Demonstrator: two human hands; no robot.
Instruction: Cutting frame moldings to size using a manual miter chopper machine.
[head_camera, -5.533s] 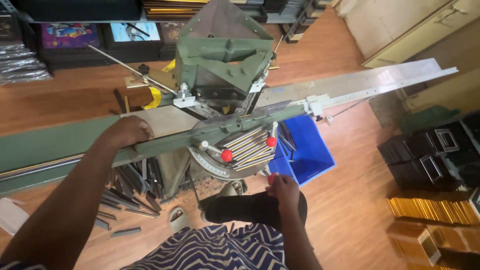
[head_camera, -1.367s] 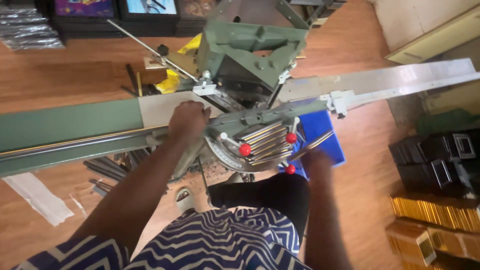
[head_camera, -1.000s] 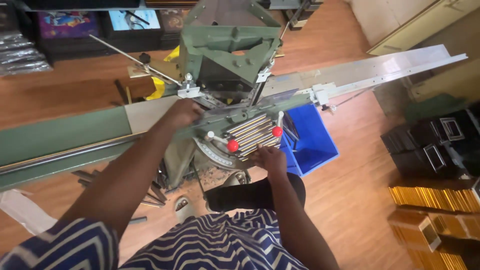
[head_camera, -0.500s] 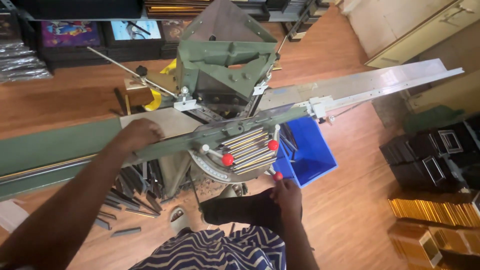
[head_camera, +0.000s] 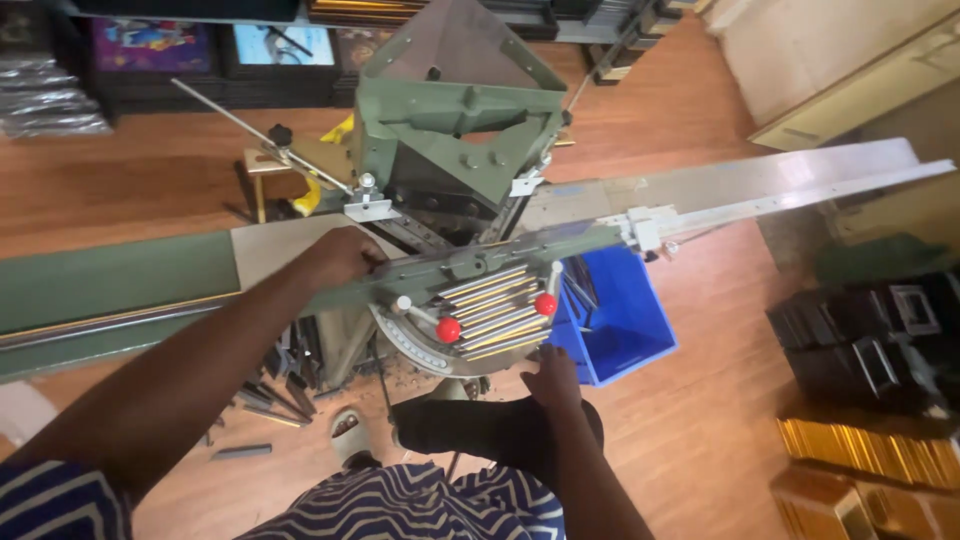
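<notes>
the green mitre cutting machine (head_camera: 455, 150) stood at the centre of the view, a heavy olive-painted metal body with a wedge-shaped hood on top, worn at the edges, and a curved pale scale plate at its front. just below the hood, at about 6 o'clock from it, lay a fan of slim gold and silver moulding strips (head_camera: 487, 313), set side by side on a slant between two red ball knobs (head_camera: 448, 329). a long green bed (head_camera: 120, 290) ran out from the machine toward 9 o'clock, and a pale grey measuring arm (head_camera: 760, 190) reached out toward 2 o'clock. the left hand (head_camera: 340, 262) lay on the bed at the machine's 8 o'clock side, fingers curled down onto the fence edge; whether it gripped anything could not be told. the right hand (head_camera: 552, 378) hung just below the strips at 5 o'clock, fingers loosely together and bent, holding nothing visible, above the person's dark-clad knee. a blue plastic bin (head_camera: 620, 320) sat on the wooden floor beside the machine at 4 o'clock. offcuts of moulding (head_camera: 270, 395) were scattered on the floor at 7 o'clock, and stacks of dark and gold frames (head_camera: 870, 400) stood at 4 o'clock, well apart.
</notes>
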